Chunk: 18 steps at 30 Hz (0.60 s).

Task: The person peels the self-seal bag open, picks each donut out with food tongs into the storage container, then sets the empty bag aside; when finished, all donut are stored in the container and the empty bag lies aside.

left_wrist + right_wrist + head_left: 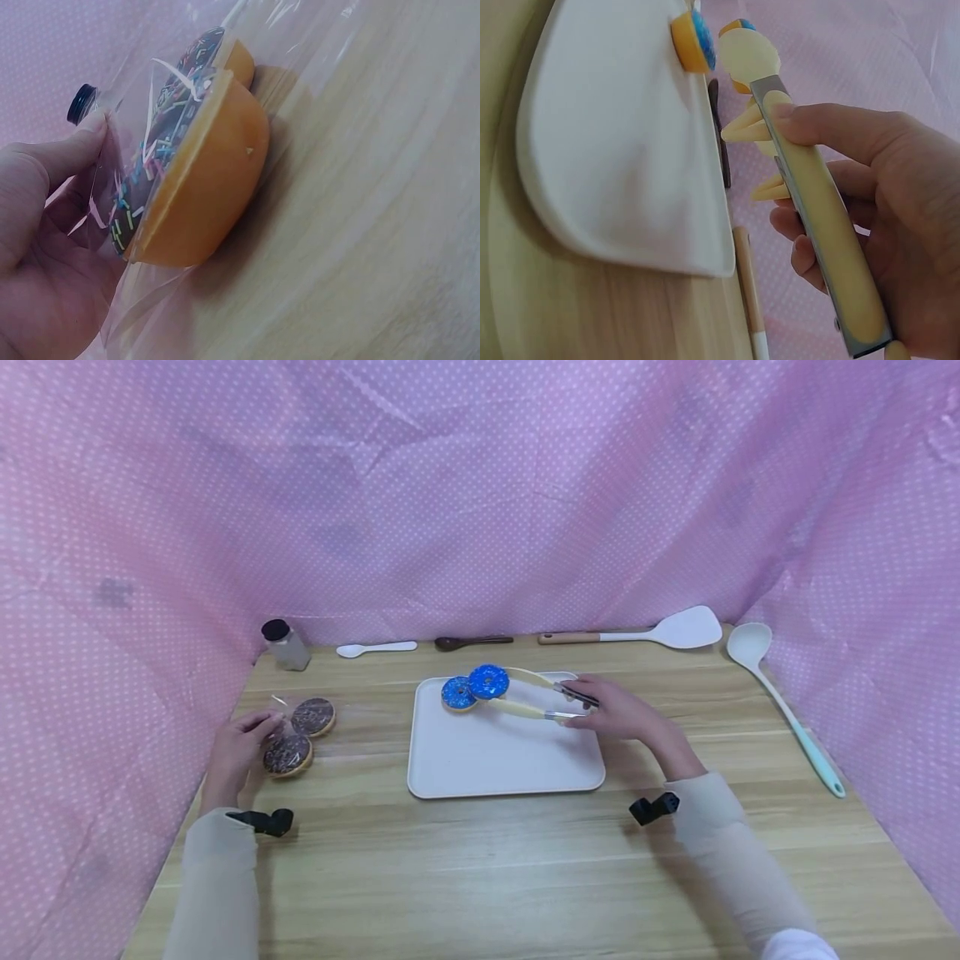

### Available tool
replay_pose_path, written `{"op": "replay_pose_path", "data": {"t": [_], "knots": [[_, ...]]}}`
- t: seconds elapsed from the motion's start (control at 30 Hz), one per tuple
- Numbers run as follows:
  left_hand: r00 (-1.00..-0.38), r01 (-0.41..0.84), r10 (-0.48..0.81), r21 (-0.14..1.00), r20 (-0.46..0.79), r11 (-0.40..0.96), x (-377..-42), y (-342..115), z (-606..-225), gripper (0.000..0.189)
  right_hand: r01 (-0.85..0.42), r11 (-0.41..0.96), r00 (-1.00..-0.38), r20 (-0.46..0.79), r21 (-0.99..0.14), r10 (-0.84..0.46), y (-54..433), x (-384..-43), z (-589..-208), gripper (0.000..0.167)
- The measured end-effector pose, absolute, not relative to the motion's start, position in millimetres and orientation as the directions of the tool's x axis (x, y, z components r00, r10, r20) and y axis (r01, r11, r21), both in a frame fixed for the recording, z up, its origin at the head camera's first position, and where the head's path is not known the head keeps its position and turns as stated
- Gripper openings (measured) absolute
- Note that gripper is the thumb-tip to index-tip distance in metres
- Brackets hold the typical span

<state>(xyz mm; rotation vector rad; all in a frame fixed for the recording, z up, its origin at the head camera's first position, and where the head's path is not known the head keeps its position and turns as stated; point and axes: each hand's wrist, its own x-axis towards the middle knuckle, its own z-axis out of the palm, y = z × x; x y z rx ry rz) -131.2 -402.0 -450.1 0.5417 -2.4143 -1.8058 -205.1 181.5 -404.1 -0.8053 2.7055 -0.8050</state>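
Observation:
My left hand (238,749) pinches the edge of a clear plastic bag (129,88) at the left of the table. Inside it lie two toy donuts with dark, sprinkled tops, a nearer donut (288,756) and a farther donut (314,717). With fingers and thumb around their handles, my right hand (619,710) grips pale yellow and metal tongs (821,232). Between the tong heads is a blue-topped donut (489,681), held over the back of the white tray (502,760). A second blue donut (458,694) sits on the tray, overlapped by the held one in the head view.
Along the back stand or lie a black-capped jar (288,647), a white spoon (377,648), a dark brown spoon (472,642) and a white spatula (686,628). A ladle (783,702) with a mint handle lies at the right. Pink dotted cloth (480,502) surrounds the table.

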Motion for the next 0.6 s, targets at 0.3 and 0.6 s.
{"op": "replay_pose_path", "data": {"t": [0.3, 0.6], "knots": [[-0.932, -0.248, -0.325, 0.935, -0.159, 0.253, -131, -402, -449, 0.011, -0.457, 0.725, -0.836, -0.028, -0.516, -0.547, 199, -205, -418, 0.068], [-0.931, -0.277, -0.321, 0.909, -0.173, 0.311, -131, -401, -447, 0.038, -0.44, 0.744, -0.844, -0.052, -0.502, -0.534, 201, -206, -423, 0.066]]}}
